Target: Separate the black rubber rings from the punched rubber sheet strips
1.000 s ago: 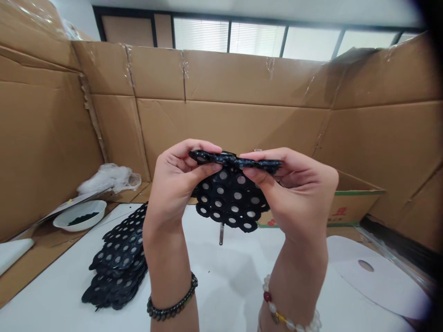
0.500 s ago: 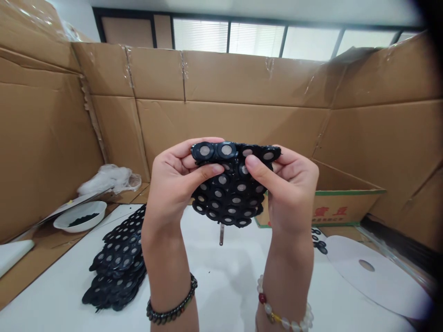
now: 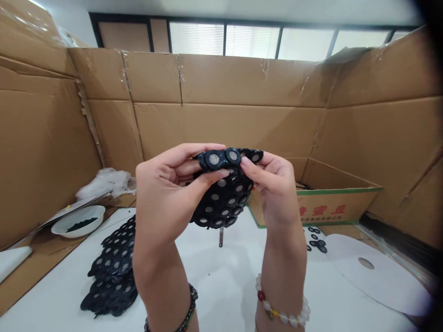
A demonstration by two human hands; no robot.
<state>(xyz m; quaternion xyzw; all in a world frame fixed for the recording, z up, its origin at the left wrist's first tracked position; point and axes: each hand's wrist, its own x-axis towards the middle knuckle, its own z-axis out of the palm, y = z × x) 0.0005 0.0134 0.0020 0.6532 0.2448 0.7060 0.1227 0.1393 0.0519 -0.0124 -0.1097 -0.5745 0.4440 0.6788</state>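
Note:
A black sheet of joined round pieces with grey centres [image 3: 224, 198] is held up in front of me, its top edge bent over toward me. My left hand [image 3: 180, 180] pinches that edge on the left, thumb in front and fingers behind. On the right, my right hand [image 3: 273, 175] grips the same edge between thumb and fingers, its thumb beside a round piece. Parts of both hands' fingers are hidden behind the sheet. Below it, a small metal strip [image 3: 220, 237] shows on the white table [image 3: 221, 286].
Stacked black sheets [image 3: 114, 272] lie at left, near a white bowl [image 3: 79, 221] of black bits and a plastic bag [image 3: 105, 182]. At right are loose black rings [image 3: 317, 244], a white disc [image 3: 377, 272] and an open carton [image 3: 325, 207]. Cardboard walls [image 3: 224, 124] surround the table.
The held sheet has turned and its right end has moved left with my right hand. My left hand has shifted slightly left and shows more of its back. The view has shifted slightly.

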